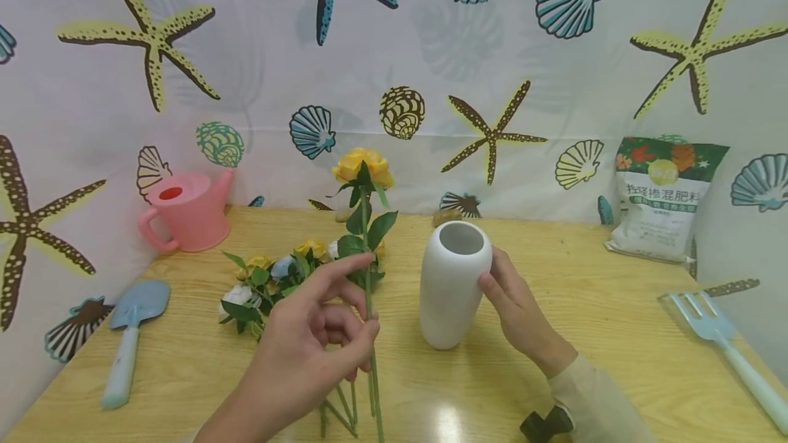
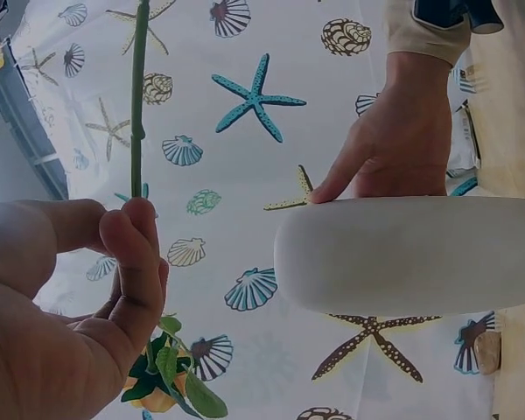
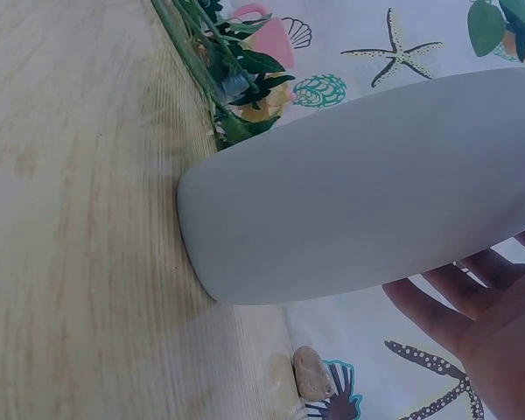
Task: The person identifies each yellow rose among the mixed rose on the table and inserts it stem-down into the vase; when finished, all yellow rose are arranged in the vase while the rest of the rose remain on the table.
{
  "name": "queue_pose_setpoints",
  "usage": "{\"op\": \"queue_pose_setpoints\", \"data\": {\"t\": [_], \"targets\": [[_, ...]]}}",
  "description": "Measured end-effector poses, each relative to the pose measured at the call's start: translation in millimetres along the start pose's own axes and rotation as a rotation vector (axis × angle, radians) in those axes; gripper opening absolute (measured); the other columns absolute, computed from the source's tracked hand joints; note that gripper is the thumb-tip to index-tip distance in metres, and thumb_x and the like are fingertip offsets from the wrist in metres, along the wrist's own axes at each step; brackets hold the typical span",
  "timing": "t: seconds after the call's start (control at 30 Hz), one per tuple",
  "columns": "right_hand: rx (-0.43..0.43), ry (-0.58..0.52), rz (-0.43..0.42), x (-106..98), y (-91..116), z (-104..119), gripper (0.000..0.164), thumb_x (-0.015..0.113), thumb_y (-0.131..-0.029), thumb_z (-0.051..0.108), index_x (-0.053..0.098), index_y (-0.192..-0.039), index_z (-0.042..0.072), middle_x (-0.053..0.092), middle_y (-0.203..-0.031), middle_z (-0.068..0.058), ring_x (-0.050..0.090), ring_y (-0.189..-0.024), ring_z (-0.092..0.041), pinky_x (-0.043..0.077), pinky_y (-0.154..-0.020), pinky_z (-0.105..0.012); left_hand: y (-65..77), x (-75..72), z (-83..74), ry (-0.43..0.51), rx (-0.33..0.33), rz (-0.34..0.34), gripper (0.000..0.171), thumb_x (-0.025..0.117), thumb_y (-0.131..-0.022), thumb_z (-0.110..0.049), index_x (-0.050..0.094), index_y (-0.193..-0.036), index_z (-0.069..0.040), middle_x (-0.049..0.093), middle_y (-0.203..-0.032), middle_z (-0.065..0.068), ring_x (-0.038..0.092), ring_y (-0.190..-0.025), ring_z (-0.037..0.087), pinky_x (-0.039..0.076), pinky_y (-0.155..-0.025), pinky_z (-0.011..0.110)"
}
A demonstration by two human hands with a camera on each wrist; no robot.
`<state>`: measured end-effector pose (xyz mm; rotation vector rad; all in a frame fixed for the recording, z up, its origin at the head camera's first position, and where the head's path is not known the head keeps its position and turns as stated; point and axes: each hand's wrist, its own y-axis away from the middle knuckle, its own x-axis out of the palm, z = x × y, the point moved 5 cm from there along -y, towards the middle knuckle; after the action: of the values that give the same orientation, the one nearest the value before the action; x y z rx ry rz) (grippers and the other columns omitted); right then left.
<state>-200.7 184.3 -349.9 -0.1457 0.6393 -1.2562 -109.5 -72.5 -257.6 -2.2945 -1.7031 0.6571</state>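
My left hand [image 1: 317, 344] pinches the green stem of a yellow rose [image 1: 364, 166] between thumb and fingers, with the index finger stretched along it. The bloom points up, and the stem [image 2: 139, 105] runs past the fingertips in the left wrist view. To its right, a smooth white vase [image 1: 452, 299] stands on the table, its round mouth facing up. My right hand [image 1: 520, 313] holds the vase at its upper right side, thumb in front and fingers partly hidden behind. The right wrist view shows the vase's base on the wood.
Several artificial flowers [image 1: 240, 299] lie left of the vase, partly behind my left hand. A pink watering can [image 1: 193, 217] and a blue trowel [image 1: 130, 337] are at the left. At the right are a fertilizer bag [image 1: 661, 204] and a blue hand fork [image 1: 717, 333].
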Motion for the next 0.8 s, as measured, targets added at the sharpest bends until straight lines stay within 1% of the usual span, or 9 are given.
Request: {"op": "queue_pose_setpoints", "data": {"t": [0.13, 0.2, 0.3, 0.43, 0.53, 0.6, 0.67, 0.73, 0.8], "targets": [[0.005, 0.003, 0.001, -1.8, 0.6, -0.8, 0.047, 0.036, -0.11, 0.017, 0.031, -0.154, 0.003, 0.047, -0.149, -0.021, 0.045, -0.134, 0.002, 0.038, -0.108, -0.015, -7.0, 1.9, -3.7, -0.005, 0.014, -0.017, 0.062, 0.067, -0.089, 0.01, 0.049, -0.144, -0.011, 0.056, -0.094, 0.017, 0.065, -0.055, 0.014, 0.056, -0.049, 0.031], [0.006, 0.007, -0.001, -3.2, 1.1, -1.1, 0.046, 0.036, -0.11, 0.018, 0.031, -0.154, 0.004, 0.047, -0.149, -0.021, 0.045, -0.134, 0.002, 0.038, -0.108, -0.015, -12.8, 3.8, -4.3, -0.004, 0.027, -0.028, 0.062, 0.067, -0.088, 0.011, 0.049, -0.144, -0.01, 0.056, -0.093, 0.017, 0.065, -0.055, 0.014, 0.056, -0.048, 0.031], [0.009, 0.007, -0.004, -5.0, 1.5, -2.0, 0.046, 0.036, -0.11, 0.018, 0.031, -0.154, 0.004, 0.047, -0.15, -0.02, 0.044, -0.135, 0.002, 0.038, -0.108, -0.015, -25.1, 7.2, -2.3, 0.01, 0.052, -0.051, 0.063, 0.067, -0.087, 0.012, 0.048, -0.144, -0.007, 0.057, -0.091, 0.016, 0.064, -0.056, 0.014, 0.056, -0.048, 0.031], [0.017, -0.002, -0.005, -5.7, 1.5, -3.0, 0.047, 0.036, -0.11, 0.019, 0.031, -0.154, 0.004, 0.046, -0.15, -0.021, 0.044, -0.135, 0.003, 0.039, -0.108, -0.016, -46.5, 10.1, 6.0, 0.019, 0.053, -0.12, 0.066, 0.066, -0.088, 0.013, 0.044, -0.147, -0.005, 0.058, -0.093, 0.018, 0.064, -0.059, 0.012, 0.056, -0.051, 0.029], [0.021, -0.01, -0.003, -5.2, 1.1, -3.2, 0.047, 0.037, -0.11, 0.019, 0.031, -0.154, 0.004, 0.046, -0.151, -0.02, 0.045, -0.134, 0.002, 0.039, -0.108, -0.017, -61.6, 9.7, 11.5, 0.033, 0.056, -0.227, 0.067, 0.066, -0.089, 0.012, 0.042, -0.149, -0.005, 0.059, -0.094, 0.016, 0.063, -0.061, 0.009, 0.056, -0.053, 0.027], [0.021, -0.012, -0.004, -4.8, 0.8, -3.2, 0.047, 0.037, -0.11, 0.019, 0.032, -0.154, 0.004, 0.046, -0.151, -0.02, 0.045, -0.134, 0.002, 0.039, -0.108, -0.017, -69.7, 8.8, 13.4, 0.061, 0.079, -0.328, 0.067, 0.065, -0.09, 0.01, 0.04, -0.15, -0.005, 0.059, -0.094, 0.014, 0.063, -0.061, 0.007, 0.057, -0.055, 0.025], [0.02, -0.013, -0.006, -4.4, 0.4, -3.0, 0.046, 0.038, -0.11, 0.019, 0.032, -0.153, 0.004, 0.047, -0.15, -0.02, 0.046, -0.133, 0.002, 0.04, -0.108, -0.017, -75.2, 7.6, 13.0, 0.098, 0.121, -0.44, 0.068, 0.065, -0.091, 0.009, 0.038, -0.151, -0.006, 0.059, -0.094, 0.012, 0.063, -0.062, 0.007, 0.057, -0.056, 0.023], [0.011, -0.011, -0.011, -4.0, 0.2, -2.0, 0.046, 0.038, -0.11, 0.019, 0.034, -0.153, 0.003, 0.048, -0.149, -0.021, 0.046, -0.133, 0.002, 0.04, -0.108, -0.017, -78.9, 7.2, 11.5, 0.142, 0.178, -0.545, 0.069, 0.065, -0.091, 0.009, 0.037, -0.152, -0.005, 0.059, -0.095, 0.01, 0.064, -0.064, 0.007, 0.057, -0.058, 0.022], [-0.001, -0.015, -0.009, -3.3, -0.1, -0.6, 0.046, 0.038, -0.11, 0.019, 0.034, -0.152, 0.003, 0.049, -0.147, -0.022, 0.047, -0.132, 0.001, 0.04, -0.108, -0.018, -81.0, 7.5, 8.9, 0.187, 0.244, -0.63, 0.069, 0.064, -0.091, 0.009, 0.035, -0.152, -0.004, 0.06, -0.096, 0.01, 0.065, -0.066, 0.008, 0.057, -0.059, 0.022]]}}
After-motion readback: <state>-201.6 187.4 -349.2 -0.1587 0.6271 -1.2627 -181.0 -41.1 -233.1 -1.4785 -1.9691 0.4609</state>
